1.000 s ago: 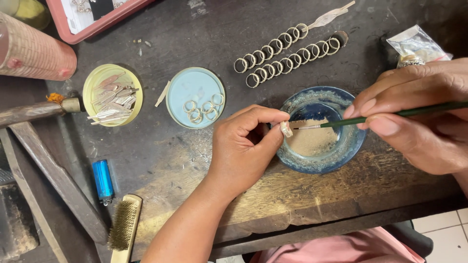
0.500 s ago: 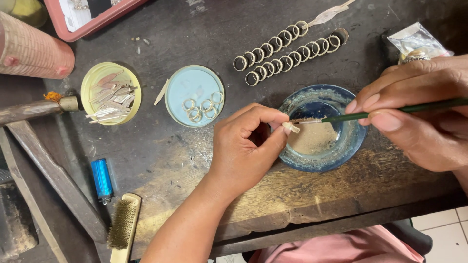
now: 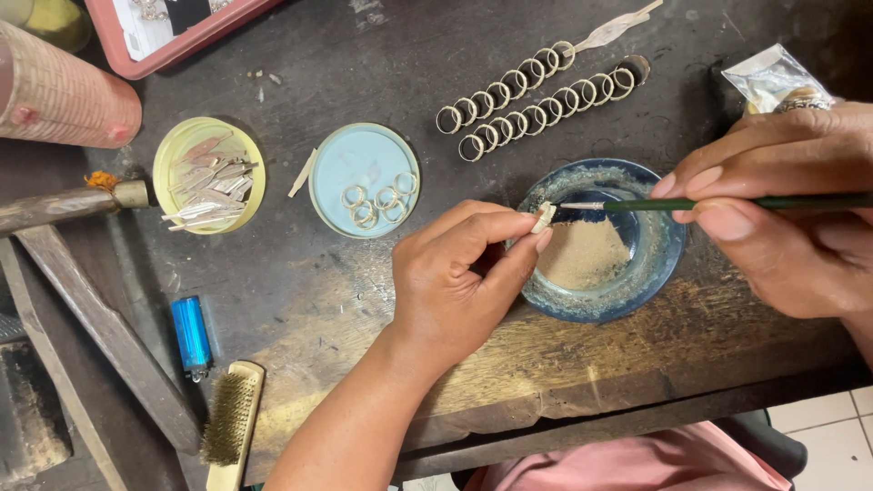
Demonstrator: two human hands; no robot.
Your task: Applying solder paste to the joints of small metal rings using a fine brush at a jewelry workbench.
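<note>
My left hand (image 3: 464, 273) pinches a small pale ring (image 3: 544, 216) between thumb and forefinger, over the left rim of a blue glazed bowl (image 3: 664, 264) that holds beige powder. My right hand (image 3: 782, 209) grips a thin green-handled brush (image 3: 727, 204), and the brush tip touches the ring. Both hands hover above a dark, worn wooden bench (image 3: 582, 364).
Two rows of metal rings (image 3: 532, 95) lie behind the bowl. A light blue lid (image 3: 346, 164) carries several rings; a yellow lid (image 3: 168, 173) holds metal strips. A blue lighter (image 3: 191, 335), a wire brush (image 3: 229, 423), a red tray (image 3: 182, 32) and a plastic bag (image 3: 773, 77) lie around.
The ring and brush tip have shifted slightly up and left, from over the powder toward the bowl's left rim. The hands otherwise stay put.
</note>
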